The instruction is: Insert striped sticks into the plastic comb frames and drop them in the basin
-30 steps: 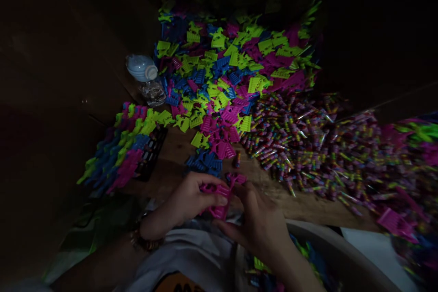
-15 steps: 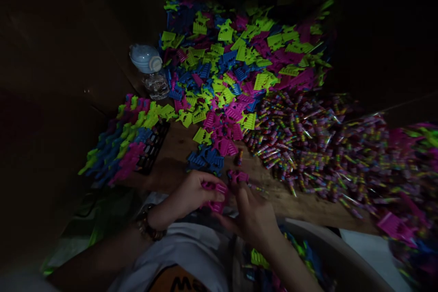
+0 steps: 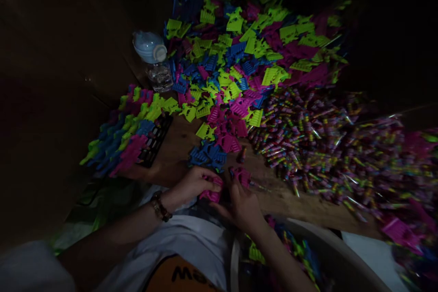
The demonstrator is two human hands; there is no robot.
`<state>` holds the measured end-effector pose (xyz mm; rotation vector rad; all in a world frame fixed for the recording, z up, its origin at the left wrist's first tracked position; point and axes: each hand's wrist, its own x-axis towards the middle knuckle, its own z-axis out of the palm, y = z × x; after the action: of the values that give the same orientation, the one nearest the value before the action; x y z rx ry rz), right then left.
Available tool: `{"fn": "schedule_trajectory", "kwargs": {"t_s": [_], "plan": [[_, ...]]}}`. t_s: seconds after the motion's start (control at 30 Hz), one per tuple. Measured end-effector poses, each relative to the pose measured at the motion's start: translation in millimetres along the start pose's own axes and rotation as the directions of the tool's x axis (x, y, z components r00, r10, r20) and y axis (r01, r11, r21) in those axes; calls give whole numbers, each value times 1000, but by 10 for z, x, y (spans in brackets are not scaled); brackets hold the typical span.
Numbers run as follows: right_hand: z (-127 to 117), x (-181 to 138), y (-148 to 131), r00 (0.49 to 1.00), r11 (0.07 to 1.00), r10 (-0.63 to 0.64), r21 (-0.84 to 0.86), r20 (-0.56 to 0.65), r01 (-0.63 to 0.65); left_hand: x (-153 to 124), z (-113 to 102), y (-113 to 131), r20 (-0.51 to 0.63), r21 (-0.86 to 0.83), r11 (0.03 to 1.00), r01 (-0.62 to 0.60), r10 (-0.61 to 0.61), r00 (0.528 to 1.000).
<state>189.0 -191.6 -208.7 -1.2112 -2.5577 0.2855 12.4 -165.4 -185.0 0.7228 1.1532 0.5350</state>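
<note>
My left hand (image 3: 201,184) is closed on a pink molded plastic piece (image 3: 212,195), its thumb lying across the top. Just to the right, my right hand (image 3: 243,205) has its thumb stretched towards that piece and its index finger held apart from the thumb. Its other fingers are partly hidden. Touching or close beside the right fingertips is another pink plastic piece (image 3: 242,176) on the wooden table; contact is unclear in the dim light. Beyond the hands lie several blue plastic pieces (image 3: 207,155).
A large heap of green, blue and pink pieces (image 3: 236,59) covers the back. Small wrapped tubes (image 3: 308,146) are piled right. At left, a bottle (image 3: 159,70) stands behind rows of pieces (image 3: 119,132) on a black rack (image 3: 153,143). A tub (image 3: 337,251) of pieces is below right.
The view has shifted slightly. The pink piece in my left hand has turned and is more covered by the fingers. My right hand remains close beside it, its thumb still stretched out.
</note>
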Motion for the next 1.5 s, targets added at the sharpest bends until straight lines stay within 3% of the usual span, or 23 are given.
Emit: {"fn": "schedule_trajectory", "kwargs": {"t_s": [0.17,0.6,0.83,1.2,1.33,1.5], "plan": [[128,-60,38,1000,1000,-8,-14,-10,8,31,-9,-19,-42,24,1000,10,-9,999],[190,-101,57,998,990,-59,-130,-11,58,12,-6,-50,-62,41,999,-23,25,998],[201,-105,55,998,991,-1,-131,66,10,-14,17,-34,-73,61,998,-4,8,997],[262,-142,64,997,979,28,-202,65,-14,25,50,-112,-131,78,996,47,-36,991],[198,-113,32,999,982,29,-190,26,-24,-20,36,-98,-98,84,996,9,0,995],[41,-12,-87,997,979,81,-191,14,-77,-101,8,-22,-89,125,985,-119,130,987]]}}
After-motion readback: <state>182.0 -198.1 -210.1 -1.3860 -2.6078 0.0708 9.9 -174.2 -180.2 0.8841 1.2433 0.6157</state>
